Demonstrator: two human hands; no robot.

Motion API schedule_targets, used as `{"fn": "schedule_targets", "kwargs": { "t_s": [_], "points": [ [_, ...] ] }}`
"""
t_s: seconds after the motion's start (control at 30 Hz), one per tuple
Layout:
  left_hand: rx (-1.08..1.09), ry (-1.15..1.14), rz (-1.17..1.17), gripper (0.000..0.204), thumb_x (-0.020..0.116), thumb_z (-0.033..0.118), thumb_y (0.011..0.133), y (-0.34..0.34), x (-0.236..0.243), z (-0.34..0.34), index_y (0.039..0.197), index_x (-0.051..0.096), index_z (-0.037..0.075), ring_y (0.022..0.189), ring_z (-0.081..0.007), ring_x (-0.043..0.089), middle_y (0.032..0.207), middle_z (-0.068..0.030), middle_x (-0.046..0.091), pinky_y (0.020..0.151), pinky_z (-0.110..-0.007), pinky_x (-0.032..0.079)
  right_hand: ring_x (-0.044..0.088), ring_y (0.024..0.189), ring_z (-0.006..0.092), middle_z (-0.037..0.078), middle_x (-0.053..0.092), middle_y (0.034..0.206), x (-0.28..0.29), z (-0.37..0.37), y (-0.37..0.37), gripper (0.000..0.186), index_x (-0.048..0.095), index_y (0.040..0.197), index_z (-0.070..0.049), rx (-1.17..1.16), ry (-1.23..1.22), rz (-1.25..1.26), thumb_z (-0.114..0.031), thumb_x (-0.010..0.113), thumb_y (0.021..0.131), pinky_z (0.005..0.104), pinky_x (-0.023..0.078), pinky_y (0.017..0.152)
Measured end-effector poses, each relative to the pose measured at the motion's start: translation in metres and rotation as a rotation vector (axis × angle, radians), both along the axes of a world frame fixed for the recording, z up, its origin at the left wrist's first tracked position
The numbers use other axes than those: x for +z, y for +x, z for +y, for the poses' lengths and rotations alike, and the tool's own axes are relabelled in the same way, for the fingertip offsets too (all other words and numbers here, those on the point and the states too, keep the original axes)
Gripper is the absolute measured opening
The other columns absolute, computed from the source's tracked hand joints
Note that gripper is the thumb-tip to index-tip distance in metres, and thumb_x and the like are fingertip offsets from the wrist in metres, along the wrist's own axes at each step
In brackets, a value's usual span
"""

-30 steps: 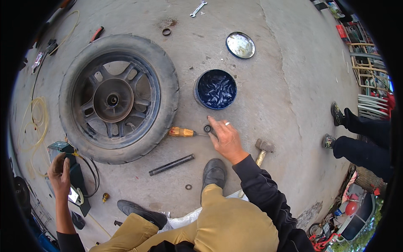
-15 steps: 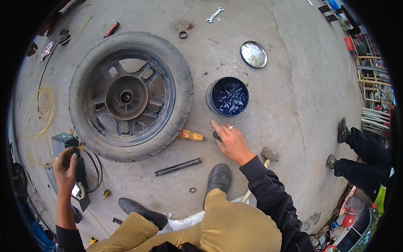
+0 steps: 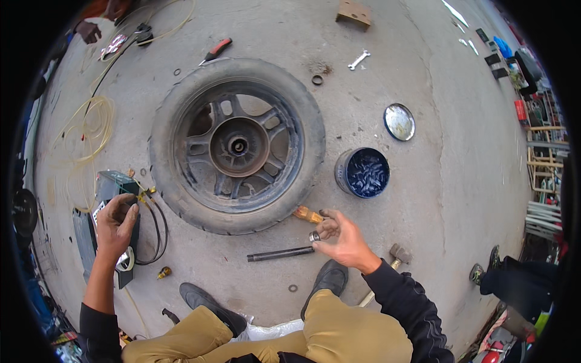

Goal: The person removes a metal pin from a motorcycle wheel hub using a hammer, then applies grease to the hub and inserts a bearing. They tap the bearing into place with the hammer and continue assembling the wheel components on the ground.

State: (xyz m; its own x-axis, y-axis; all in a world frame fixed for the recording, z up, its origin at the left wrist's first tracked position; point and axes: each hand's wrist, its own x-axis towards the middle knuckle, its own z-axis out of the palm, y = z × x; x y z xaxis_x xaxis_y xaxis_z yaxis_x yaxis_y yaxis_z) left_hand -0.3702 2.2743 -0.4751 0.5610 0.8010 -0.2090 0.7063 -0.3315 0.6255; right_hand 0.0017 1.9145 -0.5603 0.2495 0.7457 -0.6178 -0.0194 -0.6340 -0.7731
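Between the thumb and fingers of my right hand is a small dark metal ring that looks like a bearing, held above the floor. My left hand hangs over a green box-shaped machine; its fingers curl loosely, with a gap to the thumb and nothing visible between them. Ahead of me lies a wheel with a worn tire and a spoked rim. A screwdriver with an amber handle lies at the tire's edge, partly behind my right hand. Nearby rests a dark metal rod.
A can of dark blue grease stands right of the wheel, its lid beyond. A wrench, a red-handled tool and a hammer lie around. Yellow hose coils at left. Another person's legs show at right.
My right hand has picked the small ring up off the floor. The view has shifted, so the wheel and can appear further right and lower. My left hand stays near the machine.
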Motion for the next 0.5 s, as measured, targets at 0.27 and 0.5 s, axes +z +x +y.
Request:
{"fn": "schedule_targets", "kwargs": {
  "t_s": [0.27, 0.5],
  "points": [
    [0.059, 0.073, -0.048, 0.079, 0.082, 0.036, 0.091, 0.042, 0.002, 0.049, 0.152, 0.048, -0.003, 0.095, -0.0199, 0.064, 0.119, -0.0190, 0.065, 0.079, -0.033, 0.054, 0.066, 0.112, 0.0236, 0.020, 0.067, 0.123, 0.098, 0.084, 0.051, 0.090, 0.036, 0.154, 0.006, -0.187, 0.448, 0.665, -0.015, 0.087, 0.083, 0.0359, 0.053, 0.099],
    [0.225, 0.058, -0.174, 0.106, 0.076, 0.063, 0.089, 0.105, -0.055, 0.060, 0.156, 0.038, -0.010, 0.135, -0.0433, 0.057, 0.146, -0.0376, 0.053, 0.109, -0.049, 0.049, 0.064, 0.112, 0.0222, 0.019, 0.065, 0.120, 0.136, 0.165, 0.074, 0.093, 0.031, 0.154, 0.012, 0.080, 0.406, 0.375, -0.021, 0.085, 0.085, 0.0368, 0.051, 0.102]
  ]
}}
